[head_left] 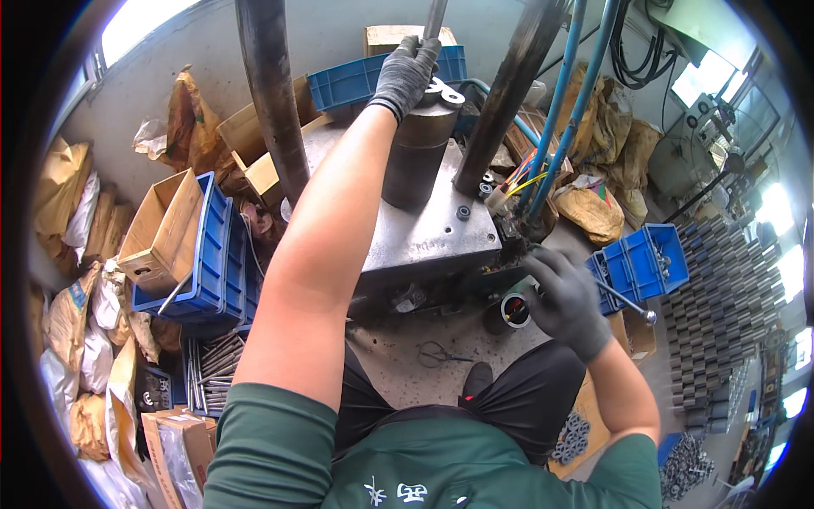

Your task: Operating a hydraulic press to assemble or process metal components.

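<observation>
The gloved left hand [407, 72] closes on a flat metal part [441, 90] atop the dark cylinder [417, 153], upper centre; seating it looks the step in hand; the right hand [564, 297], right of centre, curls clenched at the press surface [424, 237] edge, its contents hidden; next calls for fine alignment.

A grey concrete floor [398, 356] lies below the blue crates [208, 254]; a pale wall [161, 76] stands behind them, with bright windows [776, 208] far right.
</observation>
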Tool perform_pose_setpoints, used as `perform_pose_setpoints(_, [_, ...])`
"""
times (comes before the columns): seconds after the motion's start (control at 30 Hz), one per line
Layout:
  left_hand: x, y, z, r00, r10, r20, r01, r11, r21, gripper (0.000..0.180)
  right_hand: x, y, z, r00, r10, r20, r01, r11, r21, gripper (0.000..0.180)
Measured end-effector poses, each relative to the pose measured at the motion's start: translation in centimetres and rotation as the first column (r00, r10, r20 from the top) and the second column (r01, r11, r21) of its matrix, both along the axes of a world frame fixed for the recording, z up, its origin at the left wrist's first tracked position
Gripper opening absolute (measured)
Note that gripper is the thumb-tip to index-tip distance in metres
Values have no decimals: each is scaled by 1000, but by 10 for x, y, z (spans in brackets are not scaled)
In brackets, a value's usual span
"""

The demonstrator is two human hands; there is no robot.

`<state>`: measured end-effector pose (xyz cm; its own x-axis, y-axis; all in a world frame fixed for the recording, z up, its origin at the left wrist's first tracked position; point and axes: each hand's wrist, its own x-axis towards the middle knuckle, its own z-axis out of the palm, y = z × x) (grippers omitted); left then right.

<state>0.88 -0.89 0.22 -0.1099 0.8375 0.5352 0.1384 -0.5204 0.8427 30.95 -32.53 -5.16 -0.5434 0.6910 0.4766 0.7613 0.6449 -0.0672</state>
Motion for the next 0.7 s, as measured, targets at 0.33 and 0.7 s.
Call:
perform_pose_setpoints(0.33, [-1,6,0,979,85,-185,-95,994,-46,44,-63,191,-137,937,-334,103,349,914,-206,30])
perform_pose_setpoints(0.7, [1,18,-8,972,85,-220,-88,996,-2,19,-90,219,-67,792,24,-610,80,987,142,8])
